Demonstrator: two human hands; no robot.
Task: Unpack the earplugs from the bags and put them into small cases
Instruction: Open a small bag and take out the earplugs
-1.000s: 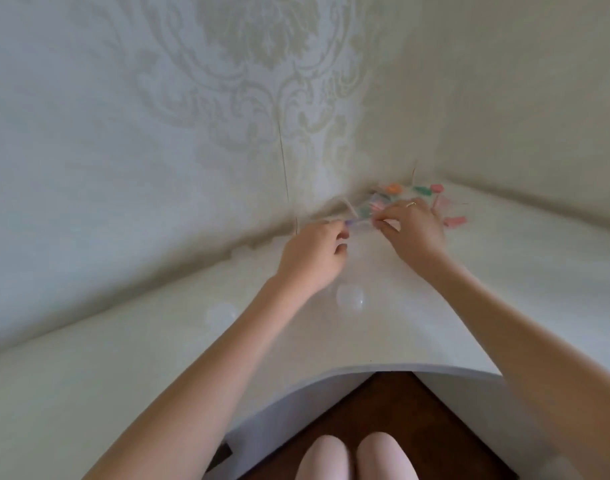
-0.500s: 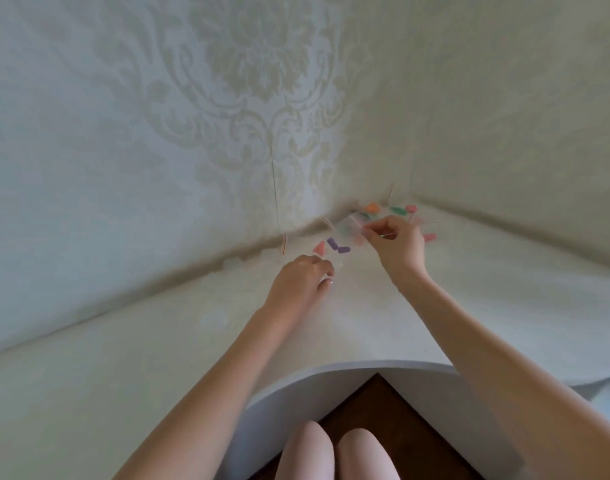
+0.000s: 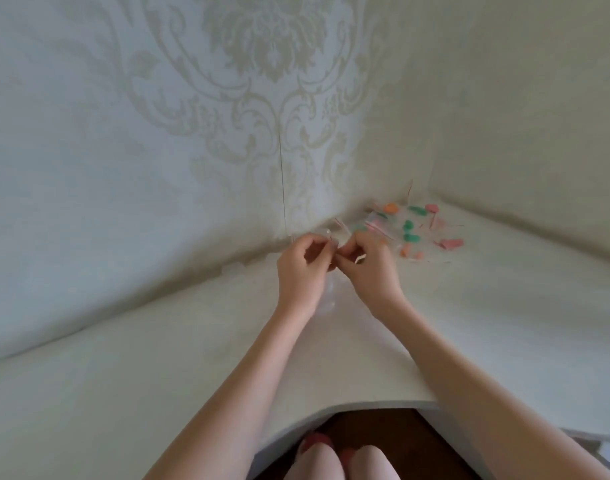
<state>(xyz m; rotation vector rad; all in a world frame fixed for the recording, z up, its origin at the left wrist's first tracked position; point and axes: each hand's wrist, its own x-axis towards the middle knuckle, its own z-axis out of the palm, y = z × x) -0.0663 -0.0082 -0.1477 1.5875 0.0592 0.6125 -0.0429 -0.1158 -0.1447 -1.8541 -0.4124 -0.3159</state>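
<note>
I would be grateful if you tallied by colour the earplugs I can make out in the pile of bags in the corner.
Blur makes these approximate.
Green earplugs: 4
Orange earplugs: 3
Pink earplugs: 2
Total: 9
Both the left hand and right hand pinch one clear bag.

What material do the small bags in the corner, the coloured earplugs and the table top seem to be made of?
The small bags look like thin clear plastic film: the colours show through and the edges glint. The earplugs look like matt foam, with soft, dull colour and no shine, though blur leaves this open. The table top looks like a smooth, pale, matt board, perhaps laminate; its core cannot be seen.
</note>
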